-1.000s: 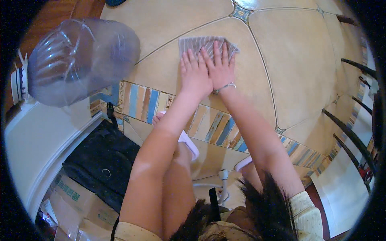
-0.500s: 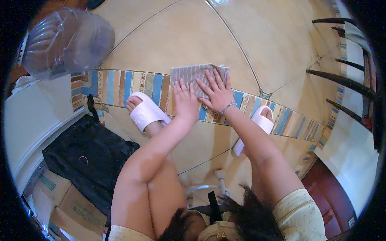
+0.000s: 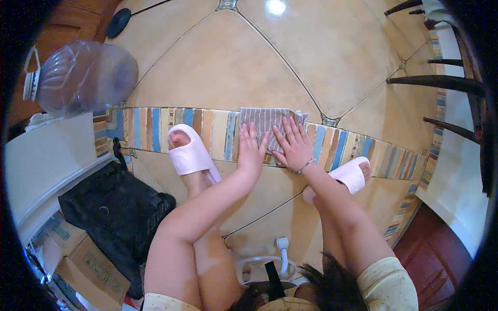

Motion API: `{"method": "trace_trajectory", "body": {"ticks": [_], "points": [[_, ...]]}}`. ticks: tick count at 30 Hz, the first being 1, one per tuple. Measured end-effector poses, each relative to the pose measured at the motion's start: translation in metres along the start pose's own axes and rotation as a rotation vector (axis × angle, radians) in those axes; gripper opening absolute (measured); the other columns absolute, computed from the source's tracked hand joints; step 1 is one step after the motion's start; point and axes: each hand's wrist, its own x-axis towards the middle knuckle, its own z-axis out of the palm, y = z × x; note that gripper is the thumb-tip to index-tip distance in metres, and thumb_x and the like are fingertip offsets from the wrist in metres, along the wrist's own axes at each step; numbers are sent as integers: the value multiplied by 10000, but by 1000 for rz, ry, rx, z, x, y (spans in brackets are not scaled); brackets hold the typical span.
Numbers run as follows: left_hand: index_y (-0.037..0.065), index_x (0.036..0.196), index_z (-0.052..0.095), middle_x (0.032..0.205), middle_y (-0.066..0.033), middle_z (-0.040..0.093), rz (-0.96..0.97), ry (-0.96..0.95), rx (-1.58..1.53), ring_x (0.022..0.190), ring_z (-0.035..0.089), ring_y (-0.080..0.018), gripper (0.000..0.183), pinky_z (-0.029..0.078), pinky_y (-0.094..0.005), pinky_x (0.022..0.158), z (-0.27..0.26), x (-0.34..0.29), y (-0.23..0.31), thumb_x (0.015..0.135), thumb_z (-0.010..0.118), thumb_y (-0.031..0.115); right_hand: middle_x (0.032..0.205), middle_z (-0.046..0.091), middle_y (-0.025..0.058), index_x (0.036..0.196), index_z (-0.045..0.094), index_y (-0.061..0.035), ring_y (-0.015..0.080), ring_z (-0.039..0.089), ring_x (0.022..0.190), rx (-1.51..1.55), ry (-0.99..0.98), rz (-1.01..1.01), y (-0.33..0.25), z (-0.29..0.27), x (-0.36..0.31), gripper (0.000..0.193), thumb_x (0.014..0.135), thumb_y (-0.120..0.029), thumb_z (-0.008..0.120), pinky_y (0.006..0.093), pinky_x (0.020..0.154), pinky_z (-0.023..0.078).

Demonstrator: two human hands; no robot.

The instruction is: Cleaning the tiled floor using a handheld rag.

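Tiled floor (image 3: 218, 67), striped border: grey cloth (image 3: 265, 120), soft, light, limp, likely sliding easily on glaze. I see left hand (image 3: 251, 150) and right hand (image 3: 293, 146) flat, fingers spread, pressing its near edge; best gripped by pinching a corner.

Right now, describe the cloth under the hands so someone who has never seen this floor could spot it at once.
Find the striped band of coloured tiles crossing the tan floor. Between the two pale slippers, a small grey ribbed cloth lies flat on that band, with the left hand and right hand pressing on its near edge. It is the only fabric on the tiles.
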Motion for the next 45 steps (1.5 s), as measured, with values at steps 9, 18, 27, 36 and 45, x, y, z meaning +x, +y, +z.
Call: {"method": "trace_trajectory", "body": {"ticks": [9, 18, 27, 36, 45], "points": [[224, 1554, 153, 1580, -242, 124, -3, 74, 95, 1421, 171, -498, 640, 23, -632, 1127, 7, 15, -9, 982, 377, 403, 1591, 143, 171, 1508, 292, -284, 426, 61, 1462, -19, -16, 29, -3, 2, 17, 770, 850, -607, 527, 663, 1113, 37], [156, 1543, 201, 1543, -303, 181, -221, 105, -4, 1404, 217, -498, 643, 76, -606, 1142, -22, 59, -74, 967, 410, 353, 1600, 145, 128, 1513, 276, -299, 414, 61, 1466, -7, -13, 100, -11, -14, 117, 781, 839, -607, 526, 681, 1105, 11], [36, 1521, 185, 1434, -431, 254, -404, 138, -246, 1316, 305, -582, 777, 159, -626, 1119, -35, 120, -174, 896, 533, 340, 1582, 232, 99, 1507, 292, -291, 380, 111, 1468, 25, 68, -25, -16, -26, 246, 773, 833, -576, 540, 656, 1127, 25], [53, 1527, 166, 1452, -417, 237, -576, 181, -315, 1352, 287, -543, 845, 150, -561, 1149, -41, 184, -280, 864, 583, 372, 1580, 257, 24, 1509, 292, -272, 300, 151, 1473, -38, 170, -46, -29, -36, 375, 690, 890, -527, 459, 605, 1150, 32], [108, 1517, 239, 1501, -327, 249, -373, 304, -312, 1383, 285, -476, 712, 226, -539, 1136, -77, 203, -311, 887, 550, 224, 1585, 236, 21, 1507, 296, -252, 264, 159, 1471, -103, 143, -116, 53, -55, 402, 705, 914, -620, 406, 535, 1181, 68]]}}
